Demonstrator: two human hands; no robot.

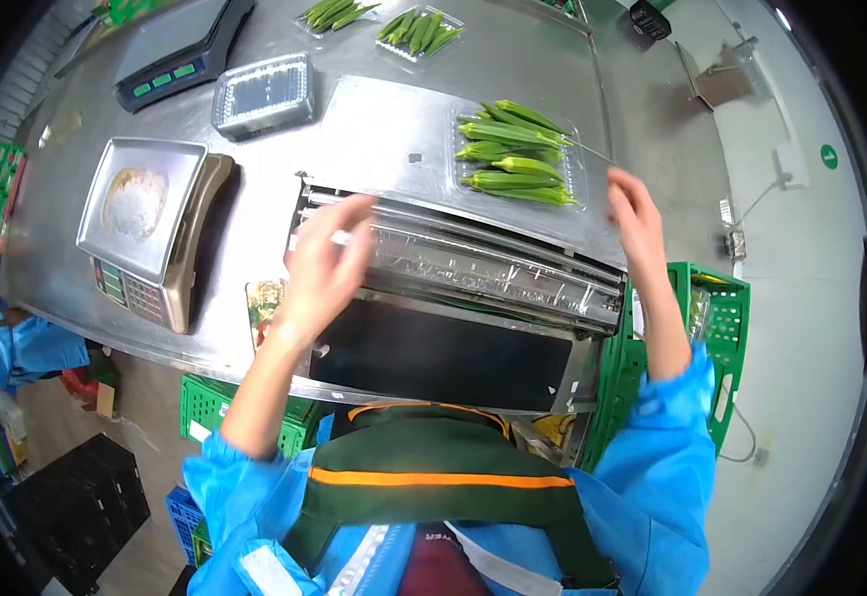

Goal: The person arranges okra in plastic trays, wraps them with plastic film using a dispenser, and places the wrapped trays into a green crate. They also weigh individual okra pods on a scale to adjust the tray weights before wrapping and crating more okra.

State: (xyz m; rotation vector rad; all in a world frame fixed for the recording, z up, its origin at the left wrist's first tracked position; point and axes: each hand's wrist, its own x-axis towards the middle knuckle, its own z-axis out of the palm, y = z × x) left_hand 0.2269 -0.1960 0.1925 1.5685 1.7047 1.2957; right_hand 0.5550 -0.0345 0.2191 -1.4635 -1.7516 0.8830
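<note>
My left hand [329, 258] is over the left end of a wrapping machine with a film roll [453, 263]; it is blurred, its fingers bent and apart, with a small white bit near them. My right hand [634, 209] hangs at the right, beside a clear tray of green okra [518, 154], its fingers curled together. Whether it holds anything is too small to tell. The okra tray lies on the metal plate [384, 124] behind the roller. A black pad [443, 353] forms the machine's front.
A scale with a metal pan [136, 209] stands left, another scale [170, 50] behind it. Stacked clear trays [265, 94] and two okra packs [419, 35] lie farther back. Green crates [726, 338] stand right. Another person's blue sleeve [21, 343] shows far left.
</note>
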